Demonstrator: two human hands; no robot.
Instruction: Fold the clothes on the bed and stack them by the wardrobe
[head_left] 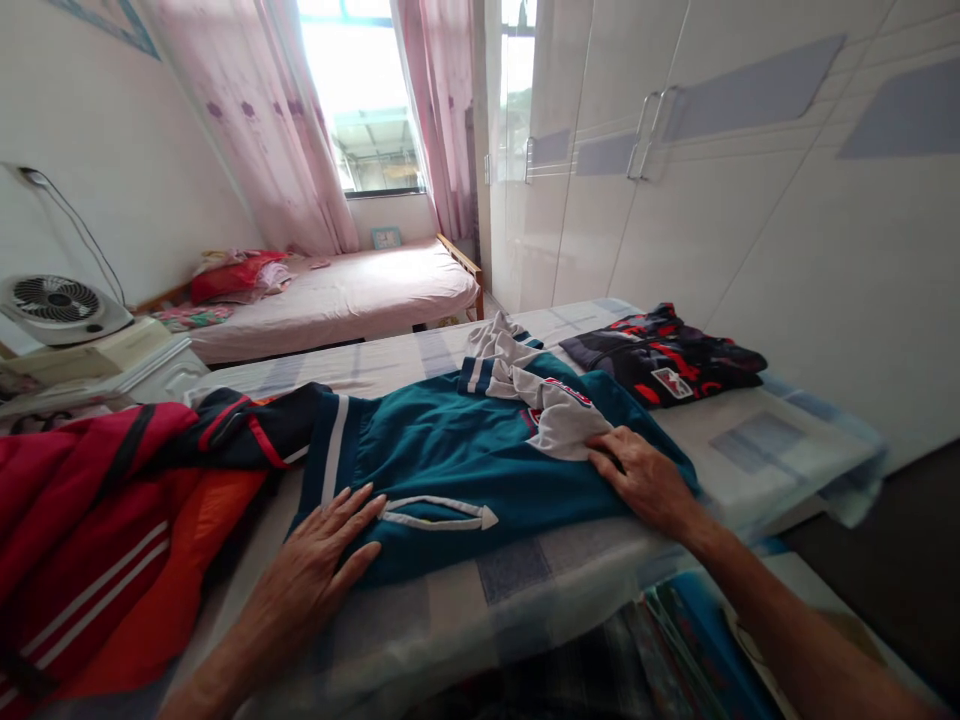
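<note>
A bench draped in pale checked cloth [757,440] spans the lower half of the frame. The teal fabric jacket with grey sleeves [435,425] lies spread on it at frame centre. Its long axis runs left to right; the hem points left, the shoulder end right. The nearer grey sleeve [570,418] crosses the body, cuff leftward. Expected handling: light, soft, limp, not fragile. Recommended grip points: the shoulder end and the navy hem band with white stripe [334,450]. Hands are apart. Right hand [645,480]: fingertips at the sleeve; pinch cannot be confirmed. Left hand [330,548]: flat, fingers extended, beside the white-edged pocket [435,513].
</note>
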